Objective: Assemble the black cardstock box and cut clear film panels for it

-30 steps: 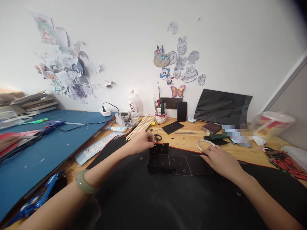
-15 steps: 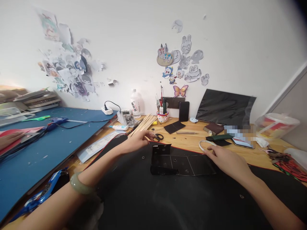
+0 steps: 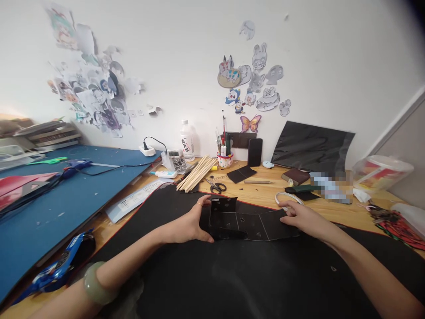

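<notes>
Left hand: fingers curled round the folded-up left end of the scored black card, index on the upright flap's top edge, thumb along its base. Right hand: fingers extended flat, pressing the card's right end onto the black mat. White tape roll just beyond the right fingertips; scissors beyond the left fingertips.

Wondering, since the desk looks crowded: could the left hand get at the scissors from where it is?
Probably yes. The scissors lie uncovered on the wooden desk just past the black card that the left hand cups; only the card's raised flap stands between, and the sticks lie beside them.
</notes>
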A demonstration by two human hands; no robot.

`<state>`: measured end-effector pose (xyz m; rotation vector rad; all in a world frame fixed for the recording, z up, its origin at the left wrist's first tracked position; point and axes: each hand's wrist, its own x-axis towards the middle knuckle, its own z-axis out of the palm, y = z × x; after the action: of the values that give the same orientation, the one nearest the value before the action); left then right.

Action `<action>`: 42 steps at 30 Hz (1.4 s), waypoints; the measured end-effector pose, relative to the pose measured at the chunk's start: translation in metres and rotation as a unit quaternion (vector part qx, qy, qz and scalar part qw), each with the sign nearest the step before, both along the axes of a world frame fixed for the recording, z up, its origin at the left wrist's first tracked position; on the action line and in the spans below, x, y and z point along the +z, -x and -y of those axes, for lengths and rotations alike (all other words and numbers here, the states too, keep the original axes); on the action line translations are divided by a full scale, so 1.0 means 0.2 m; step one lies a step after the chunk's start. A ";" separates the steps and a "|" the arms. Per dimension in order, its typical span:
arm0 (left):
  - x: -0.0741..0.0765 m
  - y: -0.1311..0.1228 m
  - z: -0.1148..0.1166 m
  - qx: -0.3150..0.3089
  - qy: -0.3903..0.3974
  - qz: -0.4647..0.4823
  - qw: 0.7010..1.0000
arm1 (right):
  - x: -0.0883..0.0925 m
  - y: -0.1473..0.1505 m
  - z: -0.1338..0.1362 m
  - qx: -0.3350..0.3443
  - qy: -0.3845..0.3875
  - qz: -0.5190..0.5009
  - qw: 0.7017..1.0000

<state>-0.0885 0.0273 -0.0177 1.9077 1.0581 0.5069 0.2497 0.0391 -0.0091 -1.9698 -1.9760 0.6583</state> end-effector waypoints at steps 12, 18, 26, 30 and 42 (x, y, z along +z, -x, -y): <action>-0.01 -0.16 0.01 0.019 -0.006 0.119 0.993 | 0.22 0.18 0.08 -0.144 0.068 -0.441 0.883; -0.02 -0.22 0.01 0.024 -0.004 0.106 0.994 | 0.26 0.27 0.03 -0.102 0.050 -0.472 0.874; -0.04 -0.22 -0.01 0.034 -0.026 0.097 0.994 | 0.33 0.37 0.01 -0.040 0.051 -0.422 0.904; -0.06 -0.22 -0.02 0.033 -0.029 0.102 0.994 | 0.39 0.38 -0.01 -0.034 0.037 -0.328 0.944; -0.07 -0.23 -0.03 0.022 -0.057 0.106 0.992 | 0.41 0.58 -0.01 0.104 0.043 -0.196 0.974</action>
<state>-0.0419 0.0328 -0.0319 1.8831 0.9521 0.7919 0.1327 0.0416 0.0735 -1.5345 -1.9399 1.1055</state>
